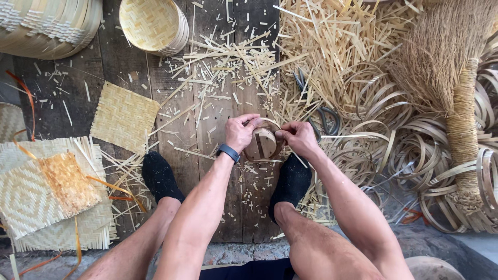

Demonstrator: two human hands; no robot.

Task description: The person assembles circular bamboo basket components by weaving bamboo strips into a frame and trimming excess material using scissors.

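Bamboo hoop, a small round ring of bent strip with a wooden disc inside it, sits low on the dark plank floor between the person's two feet in black socks. Both hands are clamped on it. The left hand, a dark band on its wrist, curls over the hoop's left and upper rim, fingers bent and closed against the strip. The right hand pinches the right rim, thumb and fingertips pressed together on the edge.

A round woven bamboo basket stands at the top of the floor; its inside looks bare apart from the weave. Part of a larger woven basket shows at the top left corner; its contents cannot be seen. A square woven mat lies left of the hands, and more woven mats are stacked at the far left. Cut bamboo slivers litter the boards, scissors lie just beyond the right hand, and coiled bamboo strips and a straw broom fill the right side.
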